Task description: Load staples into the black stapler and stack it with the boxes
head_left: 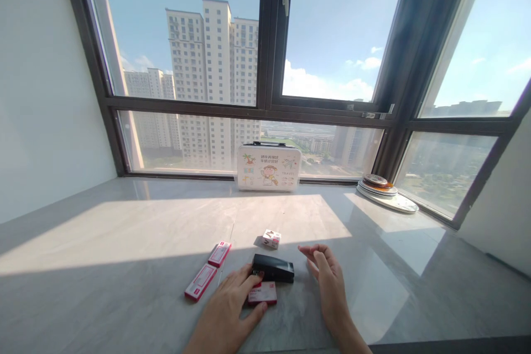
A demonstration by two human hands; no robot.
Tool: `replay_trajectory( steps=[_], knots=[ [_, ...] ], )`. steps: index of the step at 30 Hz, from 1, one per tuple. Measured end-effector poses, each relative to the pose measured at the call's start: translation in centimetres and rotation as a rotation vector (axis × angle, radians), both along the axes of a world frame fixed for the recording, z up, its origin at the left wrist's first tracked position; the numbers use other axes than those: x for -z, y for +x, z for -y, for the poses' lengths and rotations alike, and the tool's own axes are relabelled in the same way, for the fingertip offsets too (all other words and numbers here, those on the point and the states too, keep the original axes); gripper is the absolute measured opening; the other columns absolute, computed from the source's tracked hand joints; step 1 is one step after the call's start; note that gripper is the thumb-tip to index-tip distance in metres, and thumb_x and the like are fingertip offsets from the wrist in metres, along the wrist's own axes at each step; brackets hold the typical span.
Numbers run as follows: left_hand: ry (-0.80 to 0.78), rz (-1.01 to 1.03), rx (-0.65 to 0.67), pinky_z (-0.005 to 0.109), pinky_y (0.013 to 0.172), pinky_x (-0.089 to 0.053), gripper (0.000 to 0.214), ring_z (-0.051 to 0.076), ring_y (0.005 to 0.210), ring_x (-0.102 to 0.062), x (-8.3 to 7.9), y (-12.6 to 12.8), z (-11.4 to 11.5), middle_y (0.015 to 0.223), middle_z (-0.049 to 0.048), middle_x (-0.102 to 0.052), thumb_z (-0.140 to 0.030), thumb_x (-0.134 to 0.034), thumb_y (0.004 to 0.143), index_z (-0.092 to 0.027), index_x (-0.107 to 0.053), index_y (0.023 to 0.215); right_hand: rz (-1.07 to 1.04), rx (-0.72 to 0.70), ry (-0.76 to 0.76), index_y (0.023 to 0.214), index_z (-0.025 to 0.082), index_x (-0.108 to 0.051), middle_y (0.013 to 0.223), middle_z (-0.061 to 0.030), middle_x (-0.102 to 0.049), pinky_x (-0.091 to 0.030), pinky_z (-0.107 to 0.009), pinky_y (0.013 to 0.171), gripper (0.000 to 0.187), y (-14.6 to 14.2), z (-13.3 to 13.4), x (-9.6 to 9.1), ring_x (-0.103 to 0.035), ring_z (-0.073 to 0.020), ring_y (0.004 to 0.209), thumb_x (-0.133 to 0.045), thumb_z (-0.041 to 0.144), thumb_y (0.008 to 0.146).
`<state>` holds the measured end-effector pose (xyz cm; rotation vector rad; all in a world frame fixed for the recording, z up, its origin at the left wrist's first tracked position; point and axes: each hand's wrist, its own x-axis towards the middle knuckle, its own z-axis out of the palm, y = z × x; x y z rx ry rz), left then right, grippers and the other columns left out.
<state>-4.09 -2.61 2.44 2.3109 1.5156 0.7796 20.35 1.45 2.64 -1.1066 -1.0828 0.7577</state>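
Observation:
On the grey marbled sill, my left hand (232,301) reaches around a small red-and-white box (264,293), index finger at its upper left and thumb by its lower edge. Just behind that box lies a black stapler (274,269), its left end close to my left fingertips. My right hand (326,274) hovers to the right of the stapler, fingers loosely curved and apart, with nothing visible in it. Two flat red-and-white boxes, a longer one (201,282) and a shorter one (219,254), lie end to end left of my left hand. Beyond the stapler sits a small white printed box (271,239).
A white cartoon-printed case (269,168) with a black handle stands against the window frame. At the back right, several round plates or lids are stacked (388,193). Walls close off both sides, and sunlight falls across the sill (166,227).

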Motion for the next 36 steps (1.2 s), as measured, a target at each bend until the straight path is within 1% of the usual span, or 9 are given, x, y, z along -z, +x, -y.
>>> replay_trajectory(
  steps=[4, 10, 16, 20, 23, 25, 28, 32, 36],
  knots=[
    [0.012, 0.005, 0.014, 0.051, 0.117, -0.038, 0.047, 0.031, 0.138, -0.048, 0.6, -0.2, -0.1, 0.151, 0.0035, -0.051, -0.049, -0.061, 0.090, -0.036, -0.060, 0.135, 0.219, -0.089, 0.091, 0.102, 0.022, -0.066, 0.108, -0.0083, -0.072, -0.049, -0.036, 0.091, 0.029, -0.4, 0.9, -1.5, -0.065, -0.0258, 0.104, -0.057, 0.048, 0.091],
    [0.022, 0.011, 0.052, 0.046, 0.118, -0.038, 0.051, 0.028, 0.139, -0.047, -0.2, 0.2, 0.1, 0.150, 0.0023, -0.052, -0.035, -0.067, 0.085, -0.034, -0.059, 0.135, 0.634, -0.291, 0.015, 0.105, 0.025, -0.071, 0.106, -0.0049, -0.073, -0.046, -0.033, 0.088, 0.027, -5.5, 0.0, -3.8, -0.065, -0.0242, 0.100, -0.062, 0.044, 0.088],
    [0.021, 0.015, 0.044, 0.044, 0.118, -0.039, 0.057, 0.026, 0.137, -0.050, -0.5, 0.2, 0.1, 0.148, 0.0010, -0.054, -0.029, -0.068, 0.082, -0.035, -0.057, 0.138, 0.414, -0.249, -0.053, 0.068, 0.021, -0.067, 0.071, 0.0007, -0.066, -0.039, -0.039, 0.098, 0.024, -7.7, -2.1, -2.6, -0.061, -0.0229, 0.084, -0.083, 0.038, 0.061],
    [0.011, -0.018, 0.004, 0.049, 0.118, -0.037, 0.051, 0.029, 0.139, -0.048, 0.4, -0.1, -0.1, 0.153, 0.0011, -0.047, -0.041, -0.066, 0.086, -0.036, -0.059, 0.136, 0.157, -0.207, -0.050, 0.089, 0.020, -0.067, 0.093, -0.0047, -0.071, -0.049, -0.032, 0.084, 0.037, -5.2, -2.9, -2.7, -0.065, -0.0227, 0.091, -0.055, 0.054, 0.086],
    [0.035, -0.021, 0.002, 0.049, 0.119, -0.036, 0.052, 0.028, 0.140, -0.046, 0.7, -0.2, -0.1, 0.154, 0.0021, -0.047, -0.042, -0.063, 0.088, -0.036, -0.056, 0.139, -0.027, -0.151, -0.084, 0.107, 0.019, -0.063, 0.119, -0.0099, -0.068, -0.053, -0.032, 0.087, 0.048, -1.5, -2.5, -2.3, -0.064, -0.0241, 0.109, -0.038, 0.057, 0.092],
    [0.047, -0.007, 0.015, 0.049, 0.120, -0.034, 0.054, 0.027, 0.141, -0.045, 0.8, -0.3, 0.0, 0.154, 0.0024, -0.047, -0.038, -0.063, 0.088, -0.035, -0.054, 0.141, -0.100, -0.137, -0.151, 0.104, 0.018, -0.063, 0.114, -0.0124, -0.069, -0.057, -0.036, 0.083, 0.047, 1.3, -1.8, -1.5, -0.067, -0.0261, 0.105, -0.043, 0.059, 0.090],
    [0.027, 0.048, 0.017, 0.047, 0.121, -0.033, 0.050, 0.026, 0.141, -0.045, 0.5, -0.3, 0.2, 0.153, 0.0025, -0.049, -0.027, -0.062, 0.083, -0.031, -0.058, 0.133, -0.166, -0.092, -0.332, 0.096, 0.021, -0.061, 0.090, -0.0087, -0.071, -0.058, -0.034, 0.061, 0.048, 4.6, -0.2, -0.2, -0.070, -0.0224, 0.071, -0.056, 0.066, 0.082],
    [-0.029, 0.098, -0.004, 0.046, 0.120, -0.034, 0.036, 0.027, 0.139, -0.047, 0.2, -0.1, 0.3, 0.150, 0.0042, -0.051, -0.026, -0.065, 0.079, -0.028, -0.064, 0.115, 0.158, -0.181, -0.519, 0.090, 0.022, -0.061, 0.058, 0.0016, -0.061, -0.034, -0.022, 0.036, 0.049, 4.2, 2.2, 0.7, -0.047, -0.0108, 0.034, -0.053, 0.070, 0.085],
    [-0.057, 0.119, -0.006, 0.046, 0.118, -0.036, 0.031, 0.029, 0.139, -0.046, 0.0, 0.0, 0.0, 0.151, 0.0050, -0.051, -0.032, -0.071, 0.076, -0.028, -0.067, 0.107, 0.550, -0.382, -0.389, 0.074, 0.020, -0.062, 0.051, 0.0007, -0.059, -0.032, -0.022, 0.044, 0.044, -1.0, 3.4, 0.7, -0.051, -0.0117, 0.043, -0.047, 0.056, 0.094]
  ],
)
